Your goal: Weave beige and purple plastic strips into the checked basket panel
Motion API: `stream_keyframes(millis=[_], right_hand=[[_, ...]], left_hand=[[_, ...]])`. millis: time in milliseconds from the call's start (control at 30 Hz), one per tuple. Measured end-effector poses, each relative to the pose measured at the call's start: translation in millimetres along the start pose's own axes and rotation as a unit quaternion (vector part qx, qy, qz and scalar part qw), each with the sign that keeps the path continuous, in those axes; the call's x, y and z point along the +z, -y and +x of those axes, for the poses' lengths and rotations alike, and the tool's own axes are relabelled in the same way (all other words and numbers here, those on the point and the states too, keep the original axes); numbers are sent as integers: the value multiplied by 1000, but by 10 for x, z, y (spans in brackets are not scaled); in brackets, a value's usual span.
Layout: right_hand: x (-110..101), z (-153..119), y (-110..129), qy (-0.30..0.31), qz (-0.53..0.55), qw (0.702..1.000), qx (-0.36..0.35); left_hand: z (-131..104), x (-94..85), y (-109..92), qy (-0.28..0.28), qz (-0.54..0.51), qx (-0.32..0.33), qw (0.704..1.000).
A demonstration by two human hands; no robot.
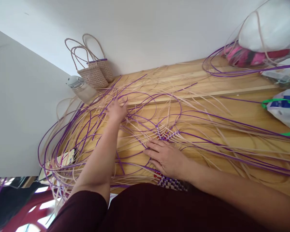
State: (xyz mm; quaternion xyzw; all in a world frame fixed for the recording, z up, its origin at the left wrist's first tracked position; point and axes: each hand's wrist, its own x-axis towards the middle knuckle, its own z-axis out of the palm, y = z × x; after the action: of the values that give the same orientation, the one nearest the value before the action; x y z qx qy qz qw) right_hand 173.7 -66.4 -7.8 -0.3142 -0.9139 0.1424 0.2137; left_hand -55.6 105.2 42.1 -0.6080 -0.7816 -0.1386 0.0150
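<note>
My left hand [116, 110] reaches out over the loose purple strands [135, 93] and pale cane-like strands near the back of the table. Its fingers look spread, though slightly blurred, and I see nothing held in them. My right hand [168, 158] lies flat with fingers apart, pressing on strands beside a small purple-and-pale woven piece [168, 135]. Closer to my body, another checkered woven piece [170, 183] shows partly under the right hand's edge. Long strands fan out from the weaving to both sides.
Two small woven handbags [94, 75] stand by the wall at back left, next to a clear jar [83, 90] with a grey lid. Along the wooden table [246, 69] runs a raised ledge. Plastic bags [285, 108] and a white bundle [270, 25] sit at right.
</note>
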Motion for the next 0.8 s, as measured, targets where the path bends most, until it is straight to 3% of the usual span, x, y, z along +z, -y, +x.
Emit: stream_keyframes(millis=[33, 67, 133, 200, 267, 333, 433, 600, 733, 800], right_hand=[[4, -2, 1, 2, 1, 1000, -3], [6, -3, 2, 3, 2, 1000, -6], [10, -5, 6, 6, 6, 1000, -8], [20, -5, 5, 5, 7, 1000, -5], [40, 0, -5, 2, 6, 1000, -2], [53, 15, -18, -1, 5, 1000, -3], [-3, 31, 8, 7, 12, 1000, -5], [-341, -207, 227, 57, 39, 998, -5], [-526, -644, 280, 93, 69, 992, 41], [-542, -821, 232, 109, 75, 988, 80]], left_hand=[[39, -50, 120, -30, 14, -52, 998], [29, -113, 207, -63, 38, -32, 997], [-128, -259, 258, -47, 94, 45, 993], [-401, -384, 149, 13, 103, 121, 987], [-690, -439, -56, -12, 41, 233, 971], [-919, -399, -269, -29, -22, 366, 930], [-1107, -188, -462, 30, -75, 481, 873], [-1238, 114, -366, 162, -133, 441, 872], [-1493, -20, -88, 153, -202, 406, 878], [-1686, -140, 69, 178, -219, 425, 860]])
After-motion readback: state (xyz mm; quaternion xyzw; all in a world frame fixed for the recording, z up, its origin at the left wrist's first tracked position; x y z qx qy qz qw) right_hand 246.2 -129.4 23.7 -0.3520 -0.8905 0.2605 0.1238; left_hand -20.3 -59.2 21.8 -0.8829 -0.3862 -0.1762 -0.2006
